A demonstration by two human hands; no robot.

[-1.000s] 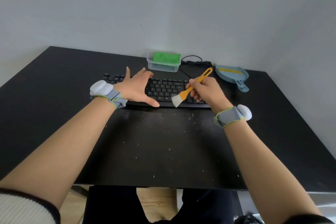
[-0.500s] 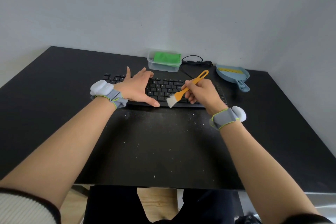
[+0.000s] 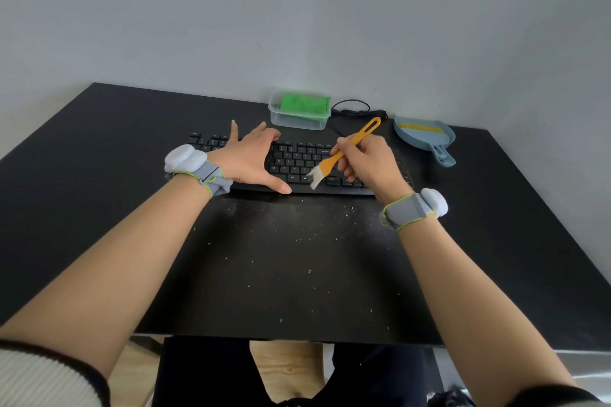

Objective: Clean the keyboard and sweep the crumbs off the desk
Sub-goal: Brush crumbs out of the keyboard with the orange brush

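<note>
Gripping the orange brush in my right hand, I am curling my fingers and thumb round the middle of its handle, just right of the frame's centre. Its looped end is pointing toward the upper right, and its white bristles are slanting down to the lower left and touching the front rows of the black keyboard. My left hand is lying flat on the left part of the keyboard, fingers straight and spread, holding nothing; the thumb is reaching along the keyboard's near edge toward the bristles. I am wearing a grey wristband with a white pod on each wrist.

Across the middle of the frame the keyboard is sitting on the black desk, and its dark cable is running to the wall behind it. Pale crumbs are lying scattered over the desk below the keyboard, thickest just under its near edge and thinning toward the bottom edge of the desk. Whether any crumbs are sitting between the keys I cannot tell; they are too small at this size.

Above the keyboard, near the wall, a clear plastic box is holding a green cloth. To the upper right a blue dustpan is lying flat, its handle pointing to the lower right, with a yellow comb strip along its far rim. My forearms are filling the lower left and lower right of the frame.
</note>
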